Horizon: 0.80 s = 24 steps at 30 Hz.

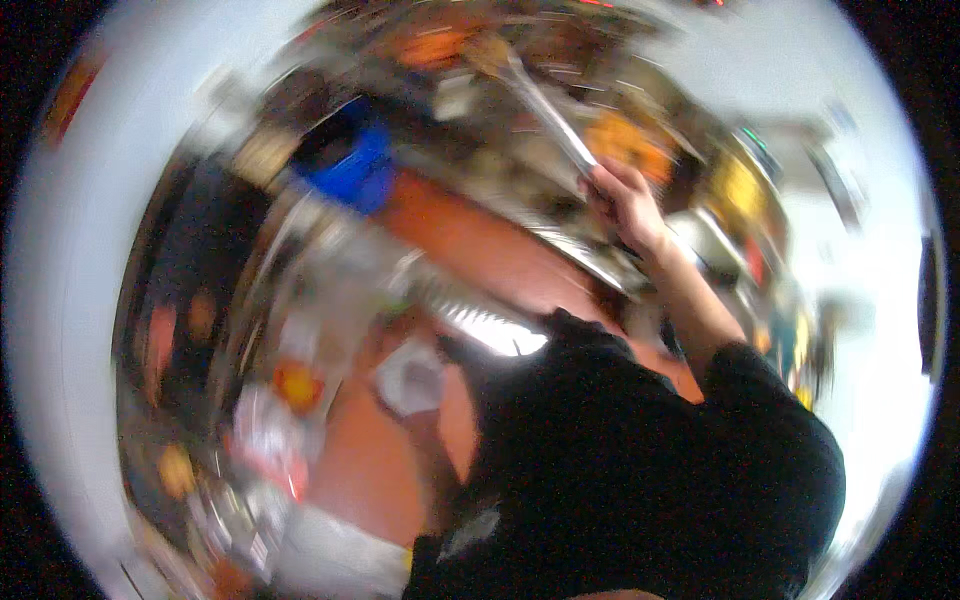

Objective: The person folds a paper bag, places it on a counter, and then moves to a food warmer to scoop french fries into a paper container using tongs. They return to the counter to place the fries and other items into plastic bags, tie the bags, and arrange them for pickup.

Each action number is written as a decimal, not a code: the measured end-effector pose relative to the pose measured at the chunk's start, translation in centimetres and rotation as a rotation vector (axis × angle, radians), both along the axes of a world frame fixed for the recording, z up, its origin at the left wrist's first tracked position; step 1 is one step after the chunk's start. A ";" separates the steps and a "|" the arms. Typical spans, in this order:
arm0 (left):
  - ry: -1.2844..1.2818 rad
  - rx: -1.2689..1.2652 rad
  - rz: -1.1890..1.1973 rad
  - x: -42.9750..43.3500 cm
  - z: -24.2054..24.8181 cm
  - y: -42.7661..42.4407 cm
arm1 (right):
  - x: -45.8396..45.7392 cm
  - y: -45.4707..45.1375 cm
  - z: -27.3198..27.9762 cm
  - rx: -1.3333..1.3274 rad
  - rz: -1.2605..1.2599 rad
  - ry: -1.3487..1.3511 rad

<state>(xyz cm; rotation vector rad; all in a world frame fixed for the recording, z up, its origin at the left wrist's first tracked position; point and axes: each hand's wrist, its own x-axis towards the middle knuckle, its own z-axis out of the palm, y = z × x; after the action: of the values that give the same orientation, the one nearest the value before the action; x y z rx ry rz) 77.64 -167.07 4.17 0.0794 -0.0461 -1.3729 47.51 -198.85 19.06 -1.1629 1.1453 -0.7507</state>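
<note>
Strong motion blur smears the whole view. My right hand [624,201], on a bare forearm, is closed around a long metal-handled utensil [551,112]. The utensil points up and to the left, away from me. Its far end is a blurred tan-brown shape, so I cannot tell the kind of tool. At lower left, a dim brown shape, seemingly my left hand and forearm [435,442], reaches a white rounded item [409,379]. Blur and shadow hide the fingers, and whether they grip it is unclear. Close to my right hand is an orange object [630,146].
Reddish-orange floor [480,232] shows between crowded surfaces. Ahead stands a blue container [352,169], and a ribbed bright metal surface [495,326] lies beside my body. White and pink packages [266,435] are at left. A yellow object [739,184] is at right.
</note>
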 end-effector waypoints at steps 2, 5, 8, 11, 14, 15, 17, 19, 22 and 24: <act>0.160 0.100 -0.111 -4.7 1.3 -5.0 | -12.1 -1.8 3.4 -0.121 -0.283 0.076; 0.325 0.312 -0.230 -12.2 4.7 -12.2 | -31.5 -0.3 8.7 -0.463 -0.524 0.328; 0.067 0.204 -0.398 -23.7 6.5 -19.3 | -48.8 1.7 11.2 -0.486 -0.540 0.881; -0.016 0.187 -0.530 -35.7 6.5 -25.3 | -60.9 1.7 9.7 -0.401 -0.379 1.215; -0.031 0.215 -0.574 -45.6 6.6 -30.6 | -66.2 -1.5 5.9 -0.323 -0.324 1.370; 0.013 0.201 -0.588 -48.1 6.9 -31.9 | -66.5 -2.6 4.8 -0.380 -0.305 1.330; -0.039 0.190 -0.621 -52.4 7.9 -34.0 | -66.4 -4.5 2.9 -0.339 -0.350 1.392; -0.061 0.190 -0.624 -54.9 8.9 -35.4 | -65.6 -5.2 1.5 -0.456 -0.291 1.381; -0.105 0.234 -0.595 -57.2 10.3 -36.1 | -65.9 -4.6 0.1 -0.552 -0.153 1.292; -0.191 0.282 -0.574 -58.0 10.5 -36.2 | -66.9 -4.2 -0.8 -0.555 -0.176 1.302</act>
<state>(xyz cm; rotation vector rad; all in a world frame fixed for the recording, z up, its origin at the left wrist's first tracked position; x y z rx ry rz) 19.65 -203.31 14.69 0.4630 -0.0363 -1.9356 -19.37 -203.08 18.26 -2.1634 2.1957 -0.3795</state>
